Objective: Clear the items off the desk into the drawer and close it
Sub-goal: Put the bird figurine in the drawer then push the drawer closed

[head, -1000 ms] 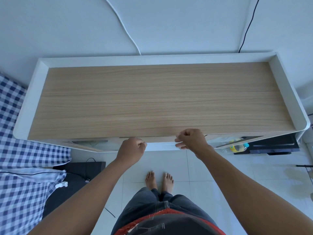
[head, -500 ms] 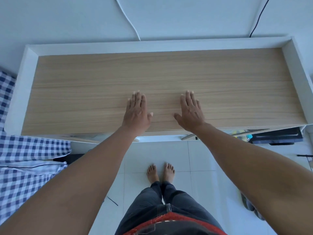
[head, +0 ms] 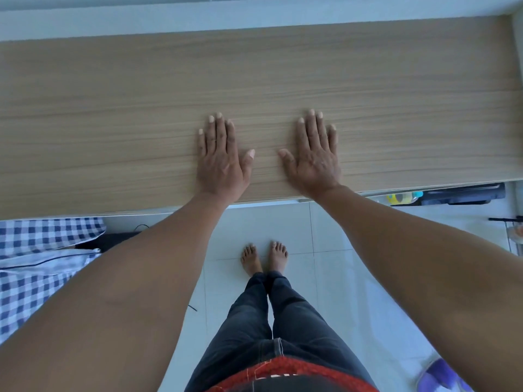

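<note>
The wooden desk top [head: 113, 108] fills the upper half of the head view, with a white raised rim [head: 198, 18] along its back. No loose items lie on it. My left hand [head: 219, 159] rests flat, palm down, near the front edge, fingers spread and holding nothing. My right hand [head: 315, 157] lies flat beside it, a little to the right, also holding nothing. The drawer is hidden under the desk's front edge; I cannot see its front.
Below the desk on the right are a black flat object [head: 464, 193] and a yellow-and-blue bottle [head: 403, 197]. A blue checked cloth [head: 34, 264] lies at the left. White tiled floor [head: 353, 264] and my bare feet [head: 264, 257] are below.
Both hands left the desk's front edge, where they were closed, and moved up onto the top, now lying flat. The camera has moved closer over the desk.
</note>
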### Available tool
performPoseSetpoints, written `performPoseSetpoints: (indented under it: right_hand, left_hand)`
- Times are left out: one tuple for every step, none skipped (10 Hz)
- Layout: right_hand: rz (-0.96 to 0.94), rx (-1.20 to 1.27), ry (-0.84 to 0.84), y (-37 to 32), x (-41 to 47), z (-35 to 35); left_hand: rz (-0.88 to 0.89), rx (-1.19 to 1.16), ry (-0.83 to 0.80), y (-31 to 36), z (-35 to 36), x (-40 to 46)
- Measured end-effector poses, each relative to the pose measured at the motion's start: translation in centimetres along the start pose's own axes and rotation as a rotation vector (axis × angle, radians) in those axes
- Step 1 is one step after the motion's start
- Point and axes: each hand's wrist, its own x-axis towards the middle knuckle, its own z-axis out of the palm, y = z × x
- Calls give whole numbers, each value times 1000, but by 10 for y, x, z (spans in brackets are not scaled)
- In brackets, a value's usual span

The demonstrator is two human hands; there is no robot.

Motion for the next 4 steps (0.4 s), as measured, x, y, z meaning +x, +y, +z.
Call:
performPoseSetpoints:
  right_hand:
    - [-10,-20,34,3,2,5]
    - [3,-20,25,5,1,6]
    - [-5,1,-9,-4,0,-6]
    - [45,68,-49,-10,4,-24]
  left_hand:
    - [-4,4,20,0,-1,1]
    - [-17,-2,32,0,1,1]
    - [-8,-11,62,1,-3,-1]
    - [-18,-34,81,0,-3,0]
